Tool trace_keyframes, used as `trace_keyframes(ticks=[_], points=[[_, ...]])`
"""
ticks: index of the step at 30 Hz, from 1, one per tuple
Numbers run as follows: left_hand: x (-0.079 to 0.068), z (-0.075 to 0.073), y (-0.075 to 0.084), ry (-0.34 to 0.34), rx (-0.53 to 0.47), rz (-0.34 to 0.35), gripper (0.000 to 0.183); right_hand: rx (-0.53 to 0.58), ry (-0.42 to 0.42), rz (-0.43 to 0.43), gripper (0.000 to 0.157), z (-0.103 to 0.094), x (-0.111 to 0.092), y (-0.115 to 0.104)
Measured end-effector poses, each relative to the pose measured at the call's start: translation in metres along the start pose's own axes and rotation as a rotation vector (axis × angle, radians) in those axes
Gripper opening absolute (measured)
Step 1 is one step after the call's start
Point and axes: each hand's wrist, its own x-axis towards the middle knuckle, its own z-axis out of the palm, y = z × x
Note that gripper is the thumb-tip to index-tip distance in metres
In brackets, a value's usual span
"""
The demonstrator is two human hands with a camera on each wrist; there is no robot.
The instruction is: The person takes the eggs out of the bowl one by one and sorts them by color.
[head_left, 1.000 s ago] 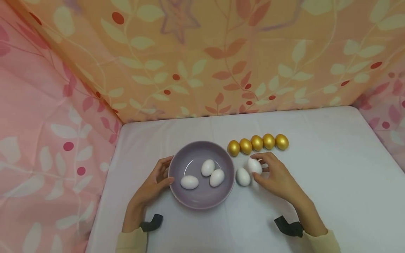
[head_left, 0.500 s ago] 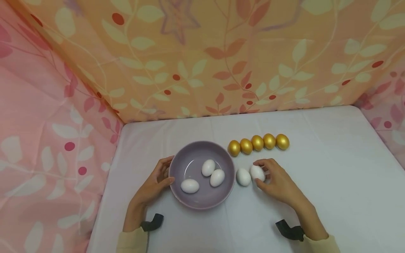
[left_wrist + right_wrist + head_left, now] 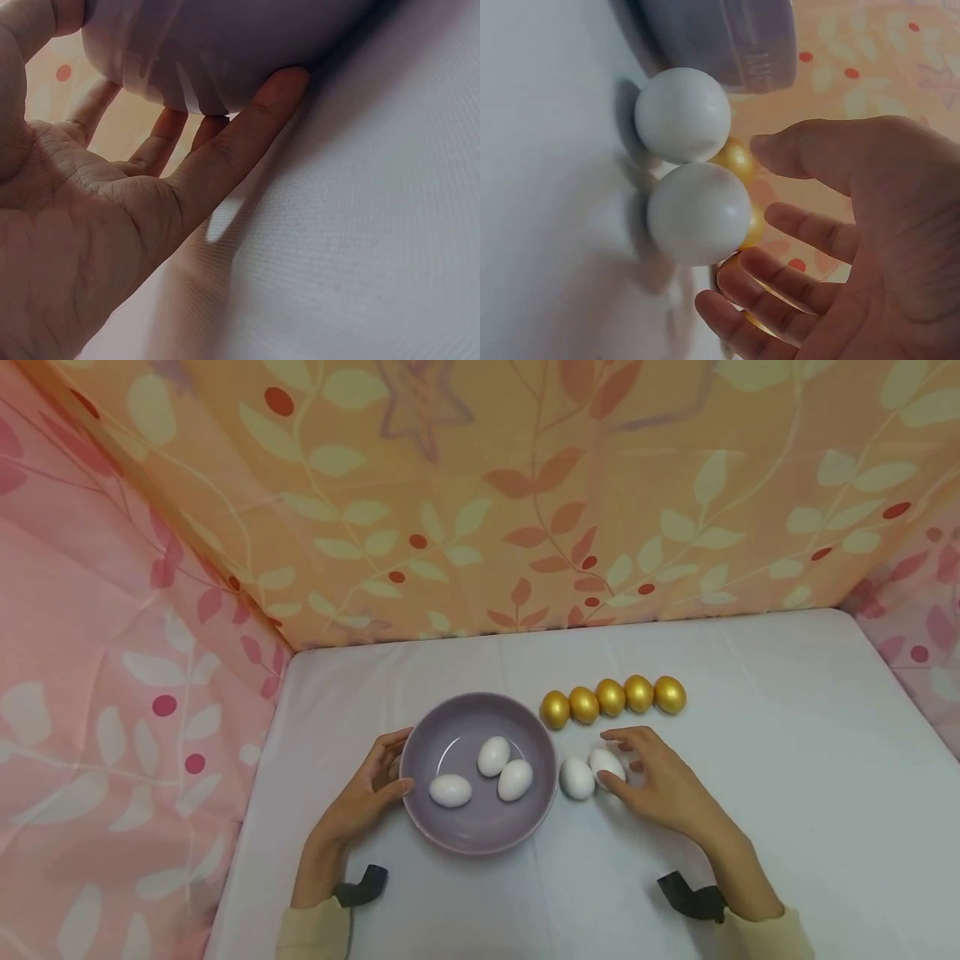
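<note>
A mauve bowl [image 3: 480,839] with three white eggs [image 3: 451,791] in it stands on the table. My left hand [image 3: 369,787] holds its left side, thumb at the rim and fingers spread along the outer wall. The left wrist view shows those fingertips against the bowl [image 3: 187,60]. To the right of the bowl two white eggs sit side by side, a nearer one [image 3: 577,778] by the bowl and another [image 3: 606,767] partly behind my right thumb. My right hand [image 3: 663,785] is spread over that second egg; in the right wrist view its fingers stand apart from the egg [image 3: 699,214].
A row of several golden eggs [image 3: 611,697] lies behind the white pair. Patterned cloth walls [image 3: 480,510] enclose the white table [image 3: 810,760] at the back and sides. A black strap piece [image 3: 690,897] sits at each wrist.
My right hand set the white egg down beside the other one and has let go, its fingers now spread wider. My left hand and the bowl stay in place.
</note>
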Motion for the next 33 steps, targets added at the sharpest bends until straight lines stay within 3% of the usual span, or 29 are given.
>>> trace_keyframes(ticks=[4, 13, 21, 28, 33], points=[[0.001, 0.0, -0.001, -0.003, -0.004, 0.009, 0.07, 0.014, 0.016, -0.039, 0.05, -0.003, 0.009, -0.005], [0.001, 0.0, -0.003, 0.0, -0.013, 0.024, 0.07, 0.047, 0.085, -0.214, 0.045, -0.005, 0.035, -0.034], [-0.001, -0.001, 0.0, -0.003, -0.012, 0.018, 0.069, 0.123, -0.04, -0.379, 0.037, 0.006, 0.054, -0.071], [-0.004, -0.003, 0.001, -0.003, -0.009, -0.001, 0.069, -0.134, -0.17, -0.531, 0.024, 0.028, 0.065, -0.093], [0.0, -0.001, 0.001, -0.012, -0.008, 0.001, 0.069, -0.229, -0.267, -0.539, 0.02, 0.032, 0.068, -0.099]])
